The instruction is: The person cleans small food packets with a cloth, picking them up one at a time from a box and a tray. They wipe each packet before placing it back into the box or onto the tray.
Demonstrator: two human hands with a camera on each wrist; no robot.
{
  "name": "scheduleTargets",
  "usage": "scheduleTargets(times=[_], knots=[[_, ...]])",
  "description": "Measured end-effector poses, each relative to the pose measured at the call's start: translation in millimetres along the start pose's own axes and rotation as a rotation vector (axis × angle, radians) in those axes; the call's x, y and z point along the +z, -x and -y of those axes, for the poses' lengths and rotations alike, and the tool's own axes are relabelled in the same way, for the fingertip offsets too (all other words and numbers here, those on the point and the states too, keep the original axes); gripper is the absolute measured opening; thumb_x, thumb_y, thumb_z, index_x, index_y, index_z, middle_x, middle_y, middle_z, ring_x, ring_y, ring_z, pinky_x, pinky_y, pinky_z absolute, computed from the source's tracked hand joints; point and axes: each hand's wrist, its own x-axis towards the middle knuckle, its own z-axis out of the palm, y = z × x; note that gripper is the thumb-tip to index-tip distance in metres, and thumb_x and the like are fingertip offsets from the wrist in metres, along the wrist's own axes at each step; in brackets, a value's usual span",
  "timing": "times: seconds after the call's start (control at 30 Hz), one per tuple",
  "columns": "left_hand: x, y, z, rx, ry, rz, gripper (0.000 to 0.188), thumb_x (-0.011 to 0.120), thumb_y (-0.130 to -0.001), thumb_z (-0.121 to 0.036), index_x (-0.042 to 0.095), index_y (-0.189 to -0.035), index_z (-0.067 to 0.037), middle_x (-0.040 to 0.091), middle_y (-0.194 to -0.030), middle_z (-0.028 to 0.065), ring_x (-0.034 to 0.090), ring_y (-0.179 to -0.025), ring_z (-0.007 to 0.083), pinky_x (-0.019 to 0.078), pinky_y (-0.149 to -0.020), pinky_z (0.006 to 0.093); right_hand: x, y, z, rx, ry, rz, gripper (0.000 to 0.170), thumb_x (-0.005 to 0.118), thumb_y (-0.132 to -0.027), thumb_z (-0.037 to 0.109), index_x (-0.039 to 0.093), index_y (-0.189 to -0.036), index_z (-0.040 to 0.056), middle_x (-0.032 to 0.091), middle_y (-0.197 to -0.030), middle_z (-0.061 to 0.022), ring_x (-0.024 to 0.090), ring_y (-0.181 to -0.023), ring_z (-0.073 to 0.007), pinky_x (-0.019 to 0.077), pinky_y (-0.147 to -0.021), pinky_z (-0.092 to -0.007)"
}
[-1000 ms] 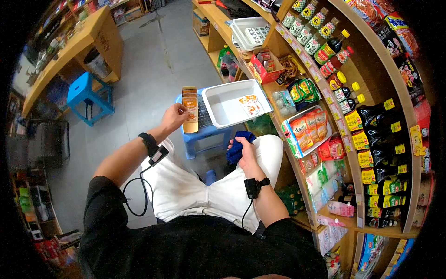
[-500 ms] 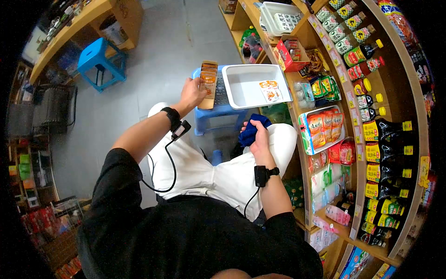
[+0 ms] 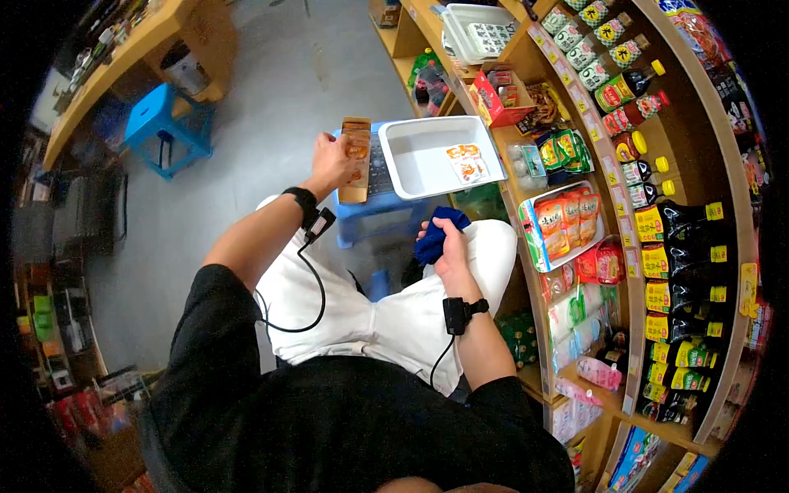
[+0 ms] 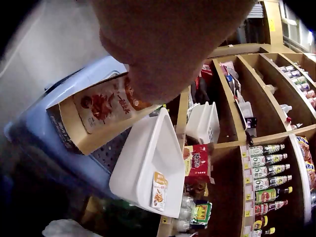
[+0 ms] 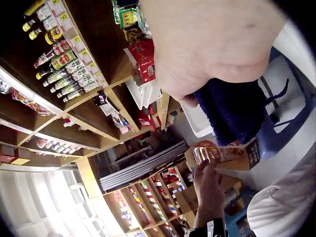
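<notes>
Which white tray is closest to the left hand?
The white tray beside the cardboard box, on the nearer blue stool; other white trays sit on the shelves.

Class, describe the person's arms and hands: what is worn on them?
Both arms have short black sleeves. The left hand and right hand show no gloves. Each wrist wears a black strap with a small dark box, from which a thin black cable runs.
</notes>
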Motion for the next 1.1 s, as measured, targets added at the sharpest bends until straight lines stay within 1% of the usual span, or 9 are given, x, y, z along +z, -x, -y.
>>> scheduleTargets(times=[0.33,0.57,0.7,0.77,0.9,0.97,1.0,1.07,1.1], knots=[[7.2,4.5,7.8,0.202,-0.175,-0.100,0.055,0.083,-0.071,-0.020,0.060,-0.119,-0.009,0.051,-0.122,0.0199,0.051,-0.116,0.0371,0.0462,-0.093,0.0464,6.1,2.1,-2.3,0.007,0.015,-0.001,0.012,0.068,-0.084,0.012,0.067,-0.091,0.0019,0.071,-0.081,-0.0109,0.067,-0.066,-0.0229,0.0569,-0.061,-0.0360],[11.1,15.5,4.6,0.200,-0.245,-0.056,0.071,0.089,-0.063,-0.018,0.054,-0.124,-0.011,0.047,-0.132,0.0161,0.044,-0.123,0.0356,0.0407,-0.097,0.0475,9.5,1.7,-3.0,0.040,0.030,0.004,0.012,0.068,-0.084,0.012,0.066,-0.090,0.0021,0.070,-0.083,-0.0106,0.067,-0.068,-0.0231,0.0571,-0.061,-0.0357],[13.7,13.4,7.0,0.213,-0.242,-0.096,0.070,0.089,-0.062,-0.017,0.054,-0.122,-0.010,0.046,-0.136,0.0159,0.044,-0.123,0.0357,0.0396,-0.098,0.0475,13.2,5.2,-0.5,0.039,0.022,0.002,0.012,0.068,-0.084,0.012,0.066,-0.090,0.0019,0.070,-0.082,-0.0103,0.067,-0.067,-0.0230,0.0570,-0.061,-0.0359],[8.9,16.7,5.9,0.285,-0.239,-0.154,0.063,0.087,-0.065,-0.017,0.055,-0.119,-0.008,0.046,-0.137,0.0144,0.043,-0.124,0.0360,0.0395,-0.097,0.0478,13.2,5.7,0.2,0.019,0.036,0.010,0.011,0.068,-0.084,0.011,0.066,-0.090,0.0020,0.069,-0.081,-0.0100,0.066,-0.067,-0.0227,0.0569,-0.061,-0.0363],[-6.2,27.1,3.7,0.345,-0.210,-0.125,0.051,0.083,-0.070,-0.016,0.057,-0.113,-0.008,0.047,-0.137,0.0134,0.043,-0.125,0.0357,0.0393,-0.096,0.0482,4.5,-3.8,-6.4,0.020,0.040,0.043,0.016,0.068,-0.085,0.016,0.066,-0.095,0.0037,0.070,-0.085,-0.0104,0.068,-0.071,-0.0228,0.0576,-0.064,-0.0378],[-12.0,32.6,9.1,0.435,-0.182,-0.046,0.043,0.079,-0.074,-0.014,0.057,-0.111,-0.007,0.058,-0.123,0.0129,0.051,-0.118,0.0339,0.0387,-0.097,0.0475,6.5,-1.8,-5.9,0.007,0.058,0.054,0.015,0.068,-0.085,0.016,0.066,-0.095,0.0043,0.070,-0.085,-0.0103,0.068,-0.071,-0.0228,0.0576,-0.064,-0.0382],[-10.3,32.0,15.3,0.433,-0.183,-0.048,0.043,0.079,-0.074,-0.014,0.057,-0.111,-0.007,0.058,-0.123,0.0129,0.051,-0.118,0.0339,0.0387,-0.097,0.0475,6.9,-1.9,-6.4,0.007,0.059,0.057,0.015,0.068,-0.085,0.016,0.066,-0.095,0.0043,0.070,-0.085,-0.0103,0.068,-0.071,-0.0228,0.0576,-0.064,-0.0382],[-2.8,31.8,28.6,0.399,0.065,0.169,0.035,0.076,-0.078,-0.012,0.057,-0.107,-0.005,0.066,-0.105,0.0128,0.062,-0.099,0.0342,0.0450,-0.089,0.0473,6.0,-3.3,-9.2,0.003,0.066,0.069,0.015,0.067,-0.086,0.015,0.065,-0.096,0.0046,0.070,-0.085,-0.0103,0.067,-0.070,-0.0229,0.0573,-0.064,-0.0382],[-6.9,35.2,25.4,0.395,0.066,0.167,0.035,0.076,-0.078,-0.012,0.057,-0.107,-0.005,0.066,-0.105,0.0128,0.062,-0.099,0.0342,0.0450,-0.089,0.0473,6.0,-4.2,-10.3,0.004,0.070,0.070,0.015,0.067,-0.086,0.015,0.065,-0.096,0.0046,0.070,-0.085,-0.0103,0.067,-0.070,-0.0229,0.0573,-0.064,-0.0382]])
